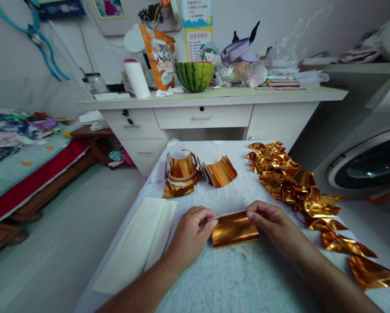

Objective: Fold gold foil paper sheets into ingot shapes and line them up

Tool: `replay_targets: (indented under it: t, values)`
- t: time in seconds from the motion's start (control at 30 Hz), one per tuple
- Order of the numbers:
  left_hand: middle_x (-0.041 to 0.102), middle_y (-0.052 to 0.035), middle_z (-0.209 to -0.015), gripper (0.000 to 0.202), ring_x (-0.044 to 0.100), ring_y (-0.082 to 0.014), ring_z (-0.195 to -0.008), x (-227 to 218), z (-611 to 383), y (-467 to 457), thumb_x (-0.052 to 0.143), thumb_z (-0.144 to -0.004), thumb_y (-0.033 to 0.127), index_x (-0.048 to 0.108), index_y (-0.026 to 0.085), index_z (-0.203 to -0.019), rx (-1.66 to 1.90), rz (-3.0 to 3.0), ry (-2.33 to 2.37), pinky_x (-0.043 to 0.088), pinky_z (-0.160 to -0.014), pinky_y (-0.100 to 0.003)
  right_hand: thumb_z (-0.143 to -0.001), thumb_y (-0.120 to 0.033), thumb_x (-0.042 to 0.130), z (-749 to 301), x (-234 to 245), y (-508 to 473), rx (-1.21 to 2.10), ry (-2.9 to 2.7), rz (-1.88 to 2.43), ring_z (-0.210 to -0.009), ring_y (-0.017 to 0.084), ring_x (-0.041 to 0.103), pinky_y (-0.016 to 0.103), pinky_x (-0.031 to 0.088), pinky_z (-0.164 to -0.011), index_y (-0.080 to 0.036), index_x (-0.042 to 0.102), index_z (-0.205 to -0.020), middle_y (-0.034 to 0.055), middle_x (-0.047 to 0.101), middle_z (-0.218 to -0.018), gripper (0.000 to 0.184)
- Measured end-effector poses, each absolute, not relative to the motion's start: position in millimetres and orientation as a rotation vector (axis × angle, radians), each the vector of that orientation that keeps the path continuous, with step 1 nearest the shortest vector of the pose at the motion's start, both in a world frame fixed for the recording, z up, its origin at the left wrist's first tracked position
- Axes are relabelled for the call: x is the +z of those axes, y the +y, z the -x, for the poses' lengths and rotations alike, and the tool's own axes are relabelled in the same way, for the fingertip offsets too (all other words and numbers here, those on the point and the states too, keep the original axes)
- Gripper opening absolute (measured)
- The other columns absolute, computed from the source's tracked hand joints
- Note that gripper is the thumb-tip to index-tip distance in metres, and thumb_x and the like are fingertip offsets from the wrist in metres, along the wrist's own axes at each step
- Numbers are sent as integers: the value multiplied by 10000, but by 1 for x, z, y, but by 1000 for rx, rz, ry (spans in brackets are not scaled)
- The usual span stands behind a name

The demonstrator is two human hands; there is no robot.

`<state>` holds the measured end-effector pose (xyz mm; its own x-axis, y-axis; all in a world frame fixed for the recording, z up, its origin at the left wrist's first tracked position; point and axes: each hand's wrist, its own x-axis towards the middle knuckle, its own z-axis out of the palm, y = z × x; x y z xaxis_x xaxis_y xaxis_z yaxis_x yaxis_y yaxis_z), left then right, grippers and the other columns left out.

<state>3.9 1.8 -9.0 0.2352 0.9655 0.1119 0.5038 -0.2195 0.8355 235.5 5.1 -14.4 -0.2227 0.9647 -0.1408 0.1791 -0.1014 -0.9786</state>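
Observation:
A sheet of gold foil paper (pixel 234 229) is held between both hands just above the white-covered table (pixel 234 278). My left hand (pixel 190 232) pinches its left top corner with closed fingers. My right hand (pixel 273 221) pinches the right top corner the same way. Behind the hands lie a stack of curled gold sheets (pixel 181 173) and a single curved gold sheet (pixel 220 171). A long row of folded gold pieces (pixel 289 178) runs down the table's right side.
A pile of pale flat paper (pixel 139 243) lies left of my left hand. A white desk (pixel 211 108) with a halved watermelon (pixel 195 74), a snack bag and clutter stands behind. A bed (pixel 22 165) is at left, a washing machine (pixel 367 165) at right.

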Motion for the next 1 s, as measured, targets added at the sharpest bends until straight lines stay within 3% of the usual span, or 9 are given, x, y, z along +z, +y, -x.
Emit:
replay_targets:
  t: [0.53, 1.0]
  values:
    - [673, -10, -812, 124, 601, -170, -803, -8, -4, 1, 562, -852, 185, 674, 200, -801, 875, -1831, 1336, 445, -767, -278, -754, -642, 628, -233, -7, 6, 1405, -1428, 1350, -571, 124, 455, 248, 335, -530, -199, 564, -731, -21, 529, -631, 448]
    - [672, -3, -811, 114, 599, -160, -800, -7, -4, 0, 572, -851, 177, 672, 198, -801, 887, -1840, 1324, 440, -760, -269, -779, -605, 628, -233, -6, 5, 1387, -1447, 1324, -575, 122, 437, 251, 323, -543, -195, 578, -722, -26, 516, -623, 416]
